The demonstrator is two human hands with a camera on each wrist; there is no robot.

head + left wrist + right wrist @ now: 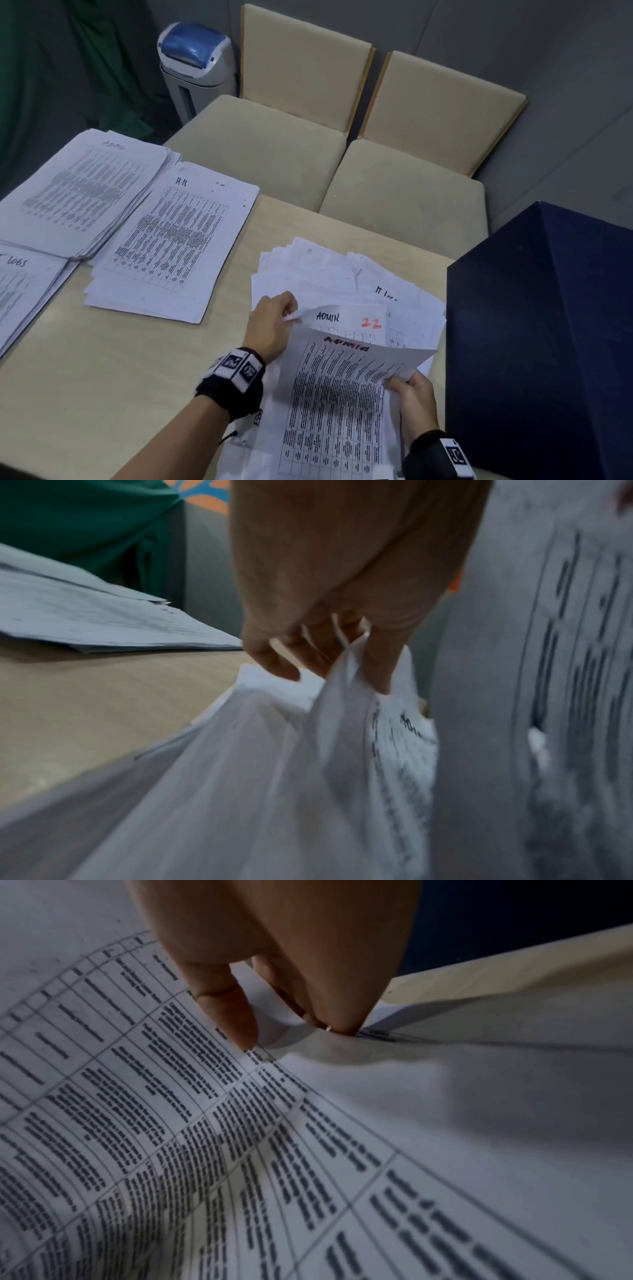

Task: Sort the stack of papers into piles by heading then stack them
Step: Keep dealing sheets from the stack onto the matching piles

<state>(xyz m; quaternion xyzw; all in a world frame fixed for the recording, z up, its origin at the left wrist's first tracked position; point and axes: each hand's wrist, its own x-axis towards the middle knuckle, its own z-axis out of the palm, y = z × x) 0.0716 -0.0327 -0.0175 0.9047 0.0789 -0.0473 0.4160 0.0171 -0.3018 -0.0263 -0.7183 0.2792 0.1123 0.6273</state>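
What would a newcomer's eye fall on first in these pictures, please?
Both hands lift sheets headed ADMIN off the loose stack at the table's near right: left hand pinching a corner, right hand an edge. Sorted piles lie left, Admin and HR; a dark blue box looms right.

On the table [102, 359], the unsorted stack [342, 274] lies at 5 o'clock. The HR pile [171, 240] lies centre-left, the Admin pile [78, 192] at 10, partly overlapping it.
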